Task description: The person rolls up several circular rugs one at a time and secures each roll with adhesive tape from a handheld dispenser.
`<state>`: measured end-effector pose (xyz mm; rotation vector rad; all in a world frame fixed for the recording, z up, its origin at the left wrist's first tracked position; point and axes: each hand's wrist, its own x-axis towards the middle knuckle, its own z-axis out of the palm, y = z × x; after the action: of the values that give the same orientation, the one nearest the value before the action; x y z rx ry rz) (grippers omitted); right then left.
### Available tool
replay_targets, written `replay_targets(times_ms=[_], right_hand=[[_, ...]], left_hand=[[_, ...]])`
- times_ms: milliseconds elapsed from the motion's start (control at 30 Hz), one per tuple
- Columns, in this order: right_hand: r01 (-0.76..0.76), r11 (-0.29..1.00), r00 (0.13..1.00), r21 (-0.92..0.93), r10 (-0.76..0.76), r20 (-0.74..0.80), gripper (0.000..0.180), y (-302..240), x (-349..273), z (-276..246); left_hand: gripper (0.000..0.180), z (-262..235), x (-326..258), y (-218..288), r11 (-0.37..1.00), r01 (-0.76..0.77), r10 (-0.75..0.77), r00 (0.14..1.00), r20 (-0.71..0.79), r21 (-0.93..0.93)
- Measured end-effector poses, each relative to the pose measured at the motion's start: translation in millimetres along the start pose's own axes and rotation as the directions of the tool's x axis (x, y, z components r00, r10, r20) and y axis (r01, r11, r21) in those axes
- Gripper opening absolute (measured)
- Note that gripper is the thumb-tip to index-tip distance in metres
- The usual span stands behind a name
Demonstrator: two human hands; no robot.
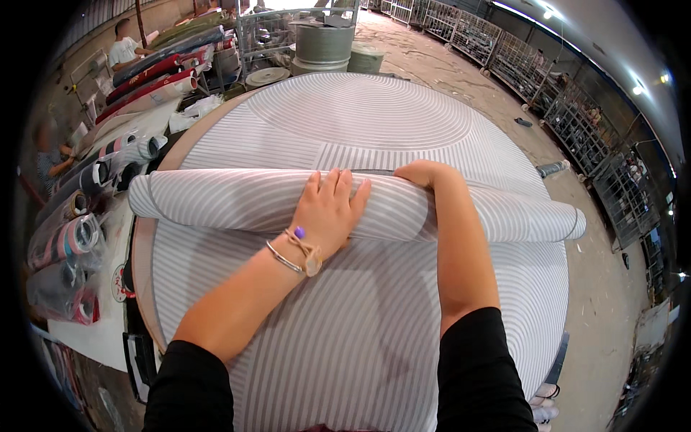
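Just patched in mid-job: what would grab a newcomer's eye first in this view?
The long grey-and-white striped rolled rug lying crosswise at centre, over a large round striped rug that fills the table. Both bare hands are on the roll: the left hand flat on top, the right hand curled over its far side. Plastic-wrapped rolls are stacked at left.

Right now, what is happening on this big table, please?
A person is rolling up a grey-and-white striped rug on a large round table. The rolled part lies across the middle. The left hand rests flat on top of the roll, and the right hand curls over its far side. Part of the rug is still flat beyond the roll and in front of it. Wrapped rolls are stacked on the left, and wire cages stand on the right.
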<state>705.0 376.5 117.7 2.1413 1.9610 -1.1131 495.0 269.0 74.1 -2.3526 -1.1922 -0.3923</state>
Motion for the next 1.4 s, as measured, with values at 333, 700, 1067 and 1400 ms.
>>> replay_targets(times_ms=[333, 700, 1067, 1400], right_hand=[[0.145, 0.929, 0.987, -0.341, -0.161, -0.021, 0.051, 8, -98, 40], [0.621, 0.631, 0.590, -0.466, -0.767, -0.252, 0.047, -7, -356, 238], [0.393, 0.910, 0.920, -0.132, -0.389, 0.056, 0.045, -32, -315, 205], [0.413, 0.908, 0.911, -0.078, -0.409, 0.060, 0.043, -31, -314, 207]], left_hand=[[0.038, -55, -59, 23, 0.980, -0.164, 0.148, 0.979, -0.142, -0.115], [0.031, -227, -268, 87, 0.977, -0.009, 0.030, 0.995, 0.096, -0.212], [0.040, -191, -439, 95, 0.605, 0.727, -0.772, 0.636, -0.014, -0.325], [0.063, -185, -496, 69, 0.299, 0.927, -0.662, 0.371, 0.651, -0.224]])
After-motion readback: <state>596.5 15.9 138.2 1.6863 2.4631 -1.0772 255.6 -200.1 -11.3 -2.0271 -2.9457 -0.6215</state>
